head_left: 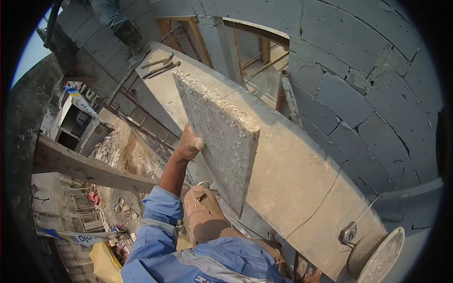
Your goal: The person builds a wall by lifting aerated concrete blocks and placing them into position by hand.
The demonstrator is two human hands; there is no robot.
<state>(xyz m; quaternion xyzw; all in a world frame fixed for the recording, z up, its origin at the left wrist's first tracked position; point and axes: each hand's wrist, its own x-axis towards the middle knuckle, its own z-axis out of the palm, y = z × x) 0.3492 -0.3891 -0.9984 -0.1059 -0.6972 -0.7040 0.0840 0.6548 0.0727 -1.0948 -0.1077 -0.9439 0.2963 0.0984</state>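
A rough grey block [214,127] stands on edge on a dusty plank [302,184], its crumbly top edge facing up. My left hand [188,144] is closed on its left edge, with the thumb against the broad face; some fingers are hidden. At the bottom, only the fingers of my right hand [312,276] show, spread apart beside the plank's near edge. A tape measure [348,233] lies on the plank near a round bucket [384,257]. Long-handled tools [161,70] rest at the plank's far end.
Another person's boot [133,43] is at the plank's far end. Block walls [349,99] rise on the right, with a wood-framed opening [259,52] ahead. A metal pipe [289,99] stands beside the plank. Rubble ground [134,155] lies far below on the left.
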